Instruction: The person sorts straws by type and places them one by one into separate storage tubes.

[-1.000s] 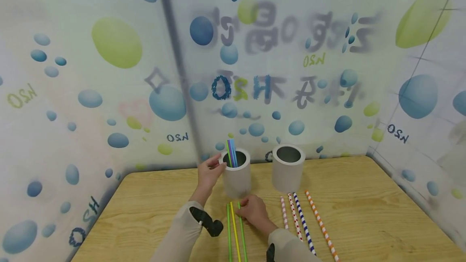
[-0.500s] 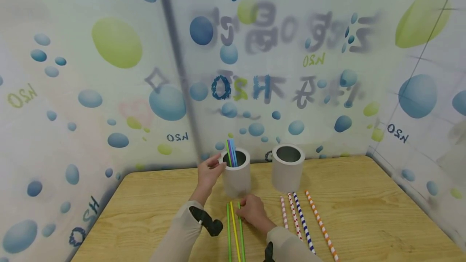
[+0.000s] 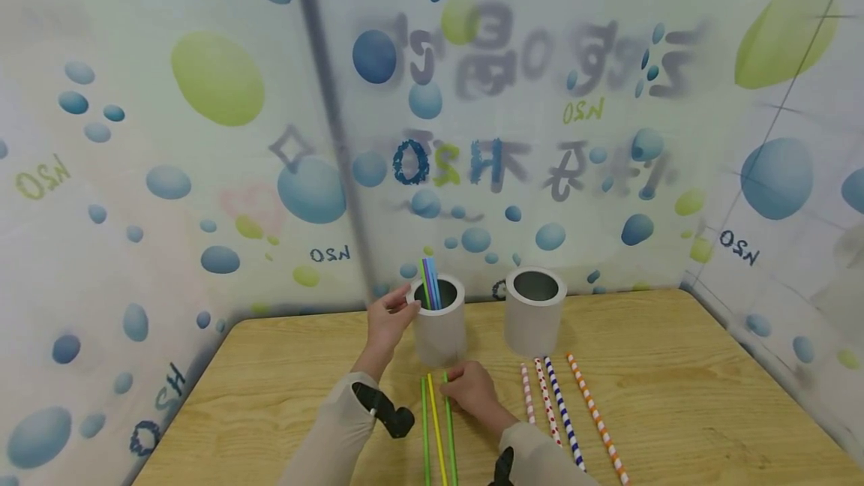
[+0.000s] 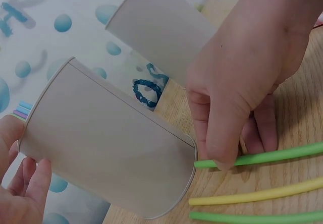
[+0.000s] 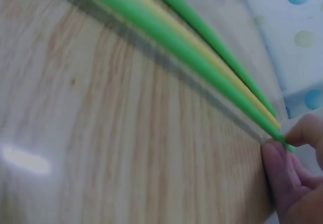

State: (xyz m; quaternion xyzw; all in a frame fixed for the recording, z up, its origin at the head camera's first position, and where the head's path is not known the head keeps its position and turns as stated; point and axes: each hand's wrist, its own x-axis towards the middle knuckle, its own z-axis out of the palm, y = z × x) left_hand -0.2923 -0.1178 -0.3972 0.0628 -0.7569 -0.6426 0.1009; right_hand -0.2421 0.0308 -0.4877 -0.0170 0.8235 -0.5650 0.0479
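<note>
The left hand [image 3: 388, 326] grips the rim of the left white cup [image 3: 440, 332], fingers and thumb on its left side; in the left wrist view the cup [image 4: 108, 138] looks tilted by the camera's angle. Several straws [image 3: 430, 285] in green, purple and blue stand in that cup. My right hand [image 3: 475, 394] pinches the far end of a green straw [image 3: 450, 433], as the right wrist view also shows with the hand [image 5: 298, 178] on the green straw [image 5: 202, 67]. Left of it lie a yellow straw [image 3: 437, 426] and another green straw [image 3: 424, 426].
A second white cup [image 3: 534, 321] stands to the right at the back of the wooden table [image 3: 688, 381]. Before it lie several patterned straws, among them a blue-striped one [image 3: 564, 411] and an orange-striped one [image 3: 597, 417]. A printed curtain [image 3: 223, 141] hangs behind the table.
The pinched green straw's far end has moved very slightly away from me, with the right hand hardly shifting. The left hand and both cups stay where they were.
</note>
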